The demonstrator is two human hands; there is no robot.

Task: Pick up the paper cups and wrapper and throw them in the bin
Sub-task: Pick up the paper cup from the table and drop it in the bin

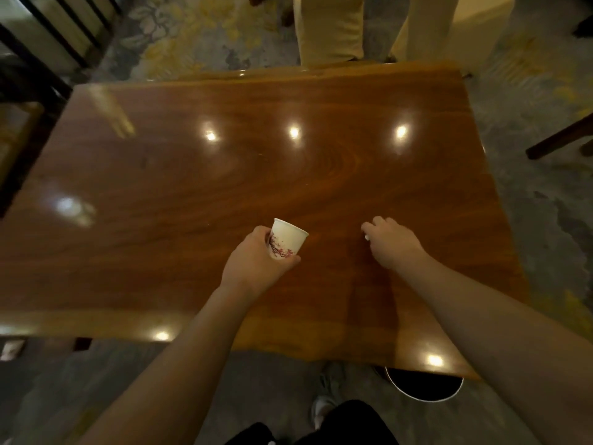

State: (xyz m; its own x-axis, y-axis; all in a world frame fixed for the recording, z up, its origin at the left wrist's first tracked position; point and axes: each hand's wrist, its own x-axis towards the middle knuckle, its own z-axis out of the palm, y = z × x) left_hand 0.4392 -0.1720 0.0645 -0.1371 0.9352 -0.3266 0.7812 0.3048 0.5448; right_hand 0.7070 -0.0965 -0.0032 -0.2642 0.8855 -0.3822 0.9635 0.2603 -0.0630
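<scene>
My left hand [256, 255] grips a white paper cup [286, 239] with a red blossom print, held tilted just above the wooden table [192, 175]. My right hand [390, 240] hovers over the table to the right with its fingers curled; a small white bit [366, 237] shows at its fingertips, and I cannot tell what it is. The bin [423, 385] is a round black opening with a pale rim, half hidden under the table's near right edge. No other cup shows on the table.
A person in pale trousers [330, 27] stands at the table's far side. A dark chair [29, 91] stands at the far left and a chair leg [558, 139] at the right. Patterned carpet surrounds the table. My shoes [324, 406] are near the bin.
</scene>
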